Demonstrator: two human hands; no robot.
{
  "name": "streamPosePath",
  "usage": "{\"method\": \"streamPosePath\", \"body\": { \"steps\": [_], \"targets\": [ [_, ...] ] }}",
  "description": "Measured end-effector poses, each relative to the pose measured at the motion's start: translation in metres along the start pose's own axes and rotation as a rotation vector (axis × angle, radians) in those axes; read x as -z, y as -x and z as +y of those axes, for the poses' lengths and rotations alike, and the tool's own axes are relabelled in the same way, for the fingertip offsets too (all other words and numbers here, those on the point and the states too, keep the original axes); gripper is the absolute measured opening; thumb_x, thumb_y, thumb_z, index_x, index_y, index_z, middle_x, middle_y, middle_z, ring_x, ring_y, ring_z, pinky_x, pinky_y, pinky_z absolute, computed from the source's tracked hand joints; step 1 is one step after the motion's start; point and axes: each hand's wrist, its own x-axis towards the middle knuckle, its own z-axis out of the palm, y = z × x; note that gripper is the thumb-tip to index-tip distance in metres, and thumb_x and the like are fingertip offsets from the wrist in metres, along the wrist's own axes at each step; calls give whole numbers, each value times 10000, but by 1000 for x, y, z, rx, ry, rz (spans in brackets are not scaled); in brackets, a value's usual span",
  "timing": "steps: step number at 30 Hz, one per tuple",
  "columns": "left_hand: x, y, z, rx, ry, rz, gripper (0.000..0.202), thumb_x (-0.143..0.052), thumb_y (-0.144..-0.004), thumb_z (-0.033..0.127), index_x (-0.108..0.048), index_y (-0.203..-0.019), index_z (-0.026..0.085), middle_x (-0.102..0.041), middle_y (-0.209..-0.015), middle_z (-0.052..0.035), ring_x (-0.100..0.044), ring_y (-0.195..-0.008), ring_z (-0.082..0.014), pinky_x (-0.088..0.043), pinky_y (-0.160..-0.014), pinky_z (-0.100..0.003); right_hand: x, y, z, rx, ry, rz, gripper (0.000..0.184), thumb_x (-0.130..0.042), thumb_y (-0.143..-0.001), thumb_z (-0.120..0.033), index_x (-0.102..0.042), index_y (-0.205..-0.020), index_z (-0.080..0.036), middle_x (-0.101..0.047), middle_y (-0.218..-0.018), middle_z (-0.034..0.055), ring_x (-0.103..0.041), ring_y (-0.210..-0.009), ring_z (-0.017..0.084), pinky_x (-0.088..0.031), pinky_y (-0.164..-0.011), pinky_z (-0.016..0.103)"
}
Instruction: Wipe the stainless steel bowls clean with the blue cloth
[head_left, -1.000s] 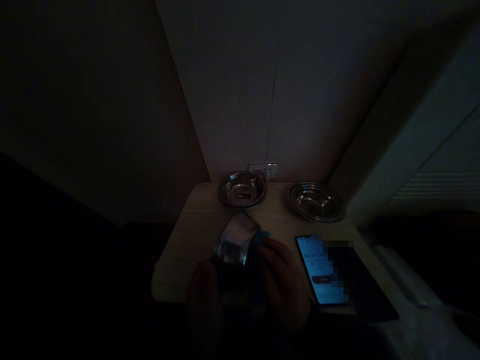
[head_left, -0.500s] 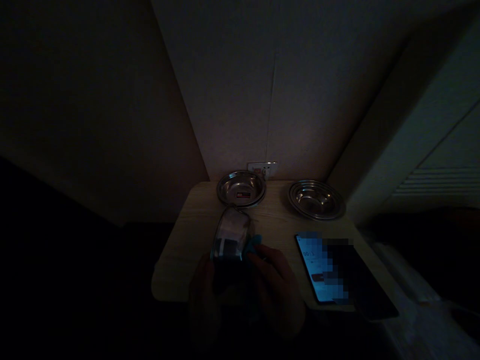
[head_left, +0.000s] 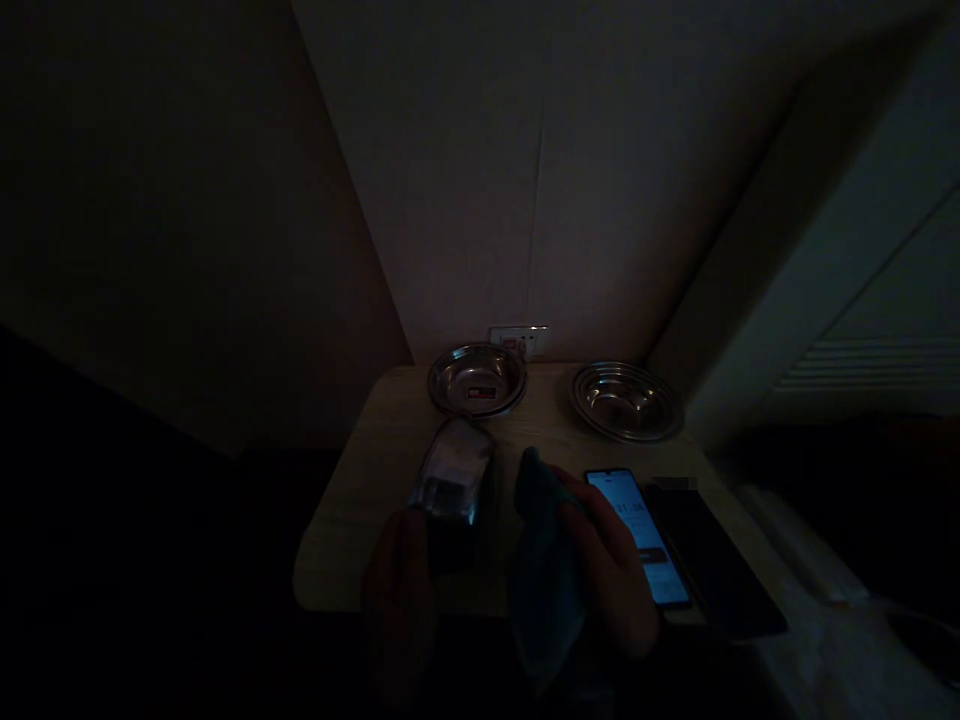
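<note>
The room is very dark. My left hand [head_left: 397, 575] grips a shiny steel bowl [head_left: 450, 480], tilted on edge above the small wooden table [head_left: 360, 490]. My right hand [head_left: 611, 570] is closed on a blue cloth [head_left: 544, 560], held a little to the right of the bowl and apart from it. The cloth hangs down past the table's front edge. My right hand partly covers a lit phone [head_left: 645, 535] lying on the table.
Two steel bowls stand at the back of the table, one at the left [head_left: 477, 378] and one at the right [head_left: 626, 400]. A wall socket [head_left: 519, 340] sits behind them. A dark flat object [head_left: 712, 560] lies right of the phone.
My right hand has pulled the blue cloth off the bowl and moved it right, over the phone. The bowl stays in my left hand, shifted slightly left.
</note>
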Motion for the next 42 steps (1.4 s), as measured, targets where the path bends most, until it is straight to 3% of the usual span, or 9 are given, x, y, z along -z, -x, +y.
{"method": "streamPosePath", "body": {
  "steps": [6,8,12,17,22,25,32,38,42],
  "targets": [
    [-2,1,-3,53,-5,66,350,-408,-776,524,-568,-752,213,-640,-754,-41,-580,-724,-186,-455,-635,-282,12,-4,-6,-120,69,133,267,-539,-737,-448,-608,-855,-219,-639,-743,-4,-587,-665,181,-474,-594,279],
    [-3,4,-2,75,-12,85,358,-425,-756,540,-565,-762,211,-641,-762,-44,-579,-736,-192,-458,-619,-281,6,-1,-8,-105,44,129,246,-529,-741,-433,-593,-843,-218,-609,-704,-13,-570,-631,170,-462,-557,267],
    [-6,7,-2,49,22,-23,391,-395,-773,563,-569,-739,215,-641,-712,-32,-583,-683,-180,-467,-597,-271,-18,13,-7,-82,-45,55,224,-505,-802,-413,-576,-906,-228,-634,-781,1,-604,-719,178,-479,-598,262],
    [-9,10,-15,54,14,47,376,-410,-792,524,-606,-853,209,-680,-910,-79,-616,-851,-213,-494,-724,-302,-36,26,-2,27,-7,-28,258,-449,-871,-375,-587,-1060,-263,-644,-1088,16,-596,-983,177,-477,-827,281],
    [-10,11,-24,34,-54,142,385,-392,-820,501,-622,-932,213,-661,-967,-104,-599,-932,-239,-492,-766,-345,-36,24,-1,153,67,-7,275,-435,-892,-299,-575,-1129,-293,-630,-1158,11,-590,-1045,171,-475,-891,303],
    [-13,12,-26,15,-65,108,383,-378,-826,478,-632,-929,211,-659,-961,-112,-601,-934,-250,-487,-794,-371,-38,23,2,281,164,-14,300,-441,-896,-246,-557,-1167,-303,-598,-1210,15,-552,-1116,166,-462,-933,311],
    [-16,13,-26,-47,-69,76,341,-428,-802,477,-629,-866,209,-673,-888,-113,-616,-884,-240,-487,-772,-333,-47,26,3,490,424,101,284,-540,-837,-207,-610,-1112,-229,-598,-1089,85,-606,-978,191,-540,-796,299],
    [-13,14,-2,-74,-64,51,398,-364,-811,498,-570,-619,217,-630,-608,-62,-581,-568,-182,-438,-519,-276,-45,13,-18,531,462,43,196,-522,-839,-161,-656,-974,-209,-631,-923,66,-630,-820,165,-556,-711,264],
    [-15,11,3,-37,-53,115,390,-387,-780,519,-566,-630,207,-640,-638,-74,-583,-609,-186,-447,-565,-282,-45,15,-19,646,563,8,207,-486,-856,-155,-653,-971,-199,-646,-906,81,-634,-790,178,-565,-664,275]
  ]
}}
